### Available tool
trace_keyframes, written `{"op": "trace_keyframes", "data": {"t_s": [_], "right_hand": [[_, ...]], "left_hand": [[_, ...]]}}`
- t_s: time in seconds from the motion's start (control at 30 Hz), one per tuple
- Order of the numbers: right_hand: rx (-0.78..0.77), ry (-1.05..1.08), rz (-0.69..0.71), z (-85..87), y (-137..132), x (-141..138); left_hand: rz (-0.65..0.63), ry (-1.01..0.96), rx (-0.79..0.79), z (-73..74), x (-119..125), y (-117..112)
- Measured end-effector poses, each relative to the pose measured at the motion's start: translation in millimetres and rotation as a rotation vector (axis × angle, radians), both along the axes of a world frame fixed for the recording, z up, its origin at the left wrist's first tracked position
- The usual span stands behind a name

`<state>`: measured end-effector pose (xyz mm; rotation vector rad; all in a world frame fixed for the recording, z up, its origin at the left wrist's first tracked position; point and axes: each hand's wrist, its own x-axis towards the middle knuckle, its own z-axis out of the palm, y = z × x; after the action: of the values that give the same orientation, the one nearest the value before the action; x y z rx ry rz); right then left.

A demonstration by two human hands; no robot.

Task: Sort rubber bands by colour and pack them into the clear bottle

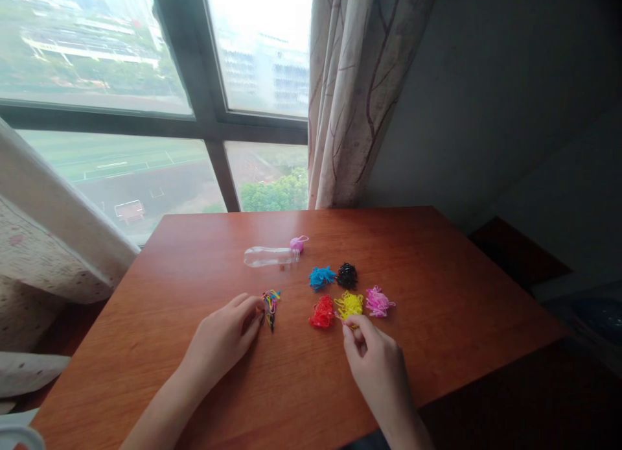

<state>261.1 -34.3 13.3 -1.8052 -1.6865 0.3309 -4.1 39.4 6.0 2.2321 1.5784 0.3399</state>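
Note:
On the wooden table (437,294) lie five small piles of rubber bands: blue (321,277), black (346,275), red (321,312), yellow (348,304) and pink (378,301). A small mixed clump of bands (270,303) lies to their left. My left hand (224,338) rests flat with its fingertips touching that mixed clump. My right hand (371,358) is pinched at the near edge of the yellow pile, its fingertips closed on a yellow band. A clear plastic bottle (271,256) lies on its side behind the piles, with a pink cap (298,243) at its mouth.
A window (146,113) and a patterned curtain (354,93) stand behind the table. Light fabric (43,242) hangs at the left edge. A dark ledge (519,249) sits to the right of the table.

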Motion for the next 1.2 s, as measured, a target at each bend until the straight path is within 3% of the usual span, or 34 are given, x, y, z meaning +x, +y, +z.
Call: {"op": "trace_keyframes", "data": {"t_s": [0.27, 0.43, 0.73, 1.2], "right_hand": [[-0.031, -0.097, -0.254, -6.0, 0.5, 67.8], [-0.070, -0.151, -0.335, -16.1, 3.0, 91.2], [-0.130, -0.149, -0.359, -28.6, 11.2, 98.4], [-0.126, -0.127, -0.356, -23.6, 11.3, 93.1]], "left_hand": [[-0.003, 0.016, 0.002, 0.8, -0.9, 1.8], [0.001, 0.019, 0.017, -0.7, -2.2, 1.7], [0.026, -0.050, 0.020, 4.5, -2.5, 2.8], [0.015, -0.112, 0.010, 2.4, -5.8, 3.1]]}}
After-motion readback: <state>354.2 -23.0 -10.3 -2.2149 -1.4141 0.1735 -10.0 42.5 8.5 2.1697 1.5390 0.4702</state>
